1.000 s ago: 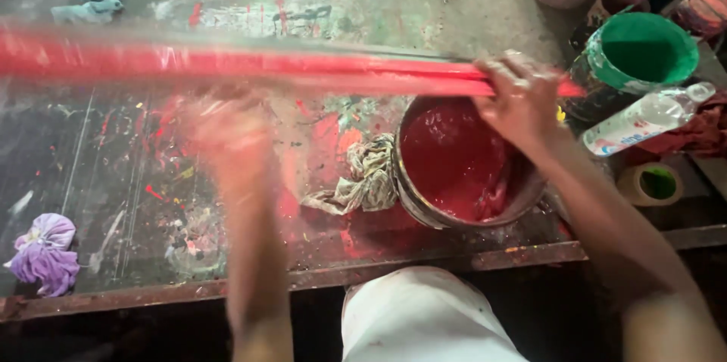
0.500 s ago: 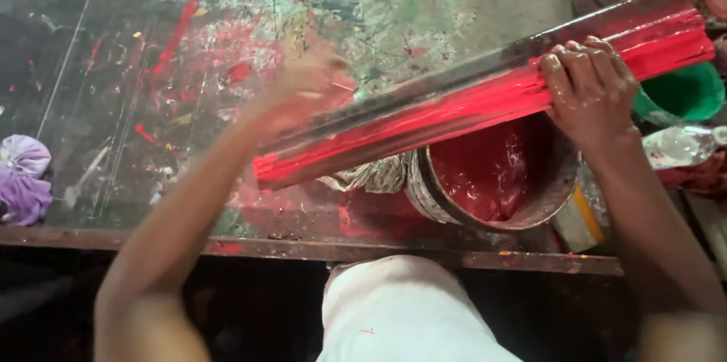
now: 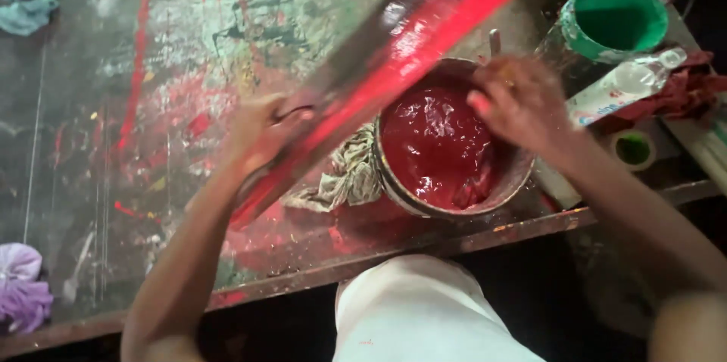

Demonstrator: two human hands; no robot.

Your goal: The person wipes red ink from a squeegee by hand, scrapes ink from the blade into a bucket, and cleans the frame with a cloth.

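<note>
A long red-smeared bar (image 3: 394, 67) is gripped near its lower end by the closed left hand (image 3: 265, 131) and slants up to the right. The right hand (image 3: 519, 101), fingers loosely curled and holding nothing, is poised over the red paint bucket (image 3: 447, 150). A rag (image 3: 341, 176) lies beside the bucket. Farther back, a green tub (image 3: 613, 17) is seen.

Crowded right side, open left side

The round red-paint bucket (image 3: 443, 154), green-paint tub (image 3: 615, 17), clear plastic bottle (image 3: 622, 88) and crumpled stained rag (image 3: 344, 176) pack the right; the long red-smeared squeegee bar (image 3: 394, 67) slants across, while the paint-spattered tabletop (image 3: 113, 120) lies open leftward.
</note>
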